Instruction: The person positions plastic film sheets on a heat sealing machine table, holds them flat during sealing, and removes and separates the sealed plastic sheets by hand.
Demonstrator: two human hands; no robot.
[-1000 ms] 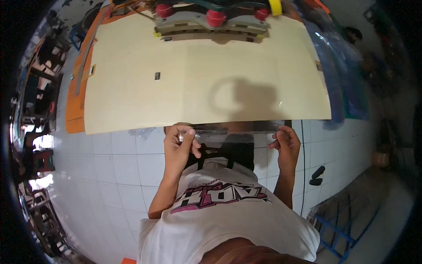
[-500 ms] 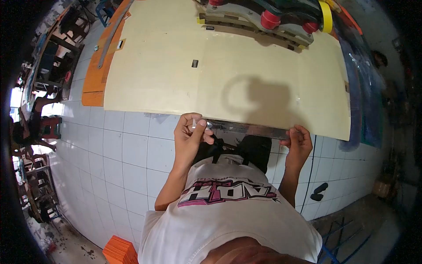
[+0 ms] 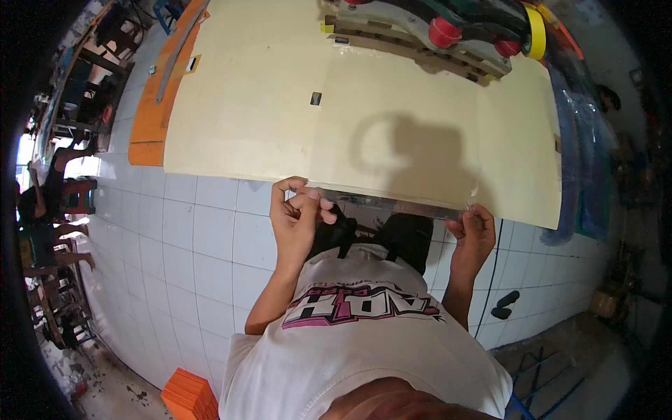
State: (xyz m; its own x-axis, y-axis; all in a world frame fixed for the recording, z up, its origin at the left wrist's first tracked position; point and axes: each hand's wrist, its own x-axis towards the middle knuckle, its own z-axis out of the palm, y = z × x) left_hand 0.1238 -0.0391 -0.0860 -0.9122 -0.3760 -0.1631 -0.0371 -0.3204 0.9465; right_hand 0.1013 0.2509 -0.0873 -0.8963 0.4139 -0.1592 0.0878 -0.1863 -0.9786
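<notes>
A long, narrow see-through plastic strip [image 3: 392, 204] stretches between my hands, just off the near edge of the cream-coloured board [image 3: 245, 119]. My left hand [image 3: 297, 213] is closed on its left end, thumb against the fingers. At the other end, my right hand [image 3: 473, 234] pinches the strip between thumb and fingertips. Whether the strip touches the board's edge I cannot tell. A small dark rectangular piece [image 3: 316, 99] lies on the board beyond my left hand.
A heavy machine with red knobs [image 3: 445, 32] stands at the back right, a yellow tape roll [image 3: 535, 33] beside it. A metal ruler [image 3: 171, 70] lies on the orange board [image 3: 148, 143] at left. Orange blocks [image 3: 189, 395] sit on the floor; another person [image 3: 52, 185] is far left.
My left hand has shifted slightly left, and its fingertips have moved on the strip's end. The strip appears thinner, tilted more edge-on. The view has shifted a little.
</notes>
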